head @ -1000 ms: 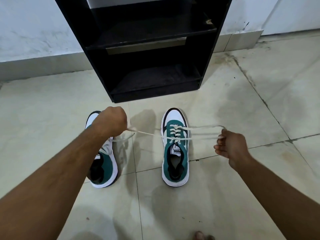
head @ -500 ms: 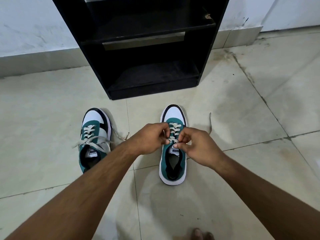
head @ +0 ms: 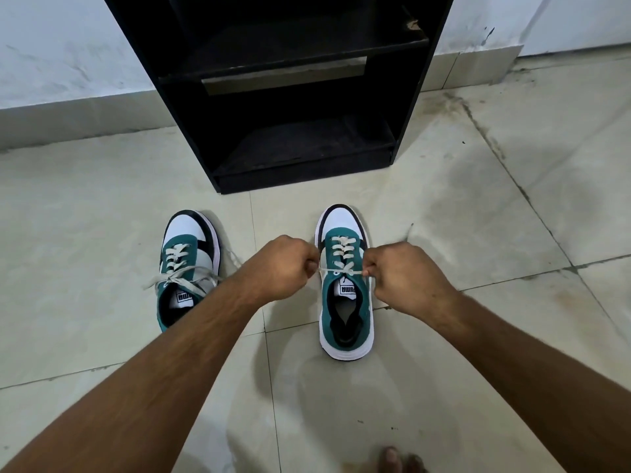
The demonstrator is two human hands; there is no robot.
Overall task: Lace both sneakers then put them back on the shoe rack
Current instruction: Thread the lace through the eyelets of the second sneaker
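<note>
Two green, white and black sneakers stand on the floor tiles, toes toward the rack. The right sneaker (head: 345, 302) is laced up its front with a white lace (head: 341, 270) stretched taut across its top eyelets. My left hand (head: 285, 268) is closed on the lace end at the shoe's left side. My right hand (head: 406, 276) pinches the other end at its right side. The left sneaker (head: 186, 254) stands apart to the left, its laces tied loosely and spread over the tongue. The black shoe rack (head: 300, 97) stands just beyond both shoes.
The rack's lower shelf (head: 307, 145) and upper shelf hold nothing. A white wall with a grey skirting runs behind the rack. Pale floor tiles with dark grout lines spread to both sides. Bare toes (head: 397, 459) show at the bottom edge.
One second ago my hands were spread wide, pulling the lace ends out. They came together over the right sneaker, and now they have drawn slightly apart with the lace taut between them.
</note>
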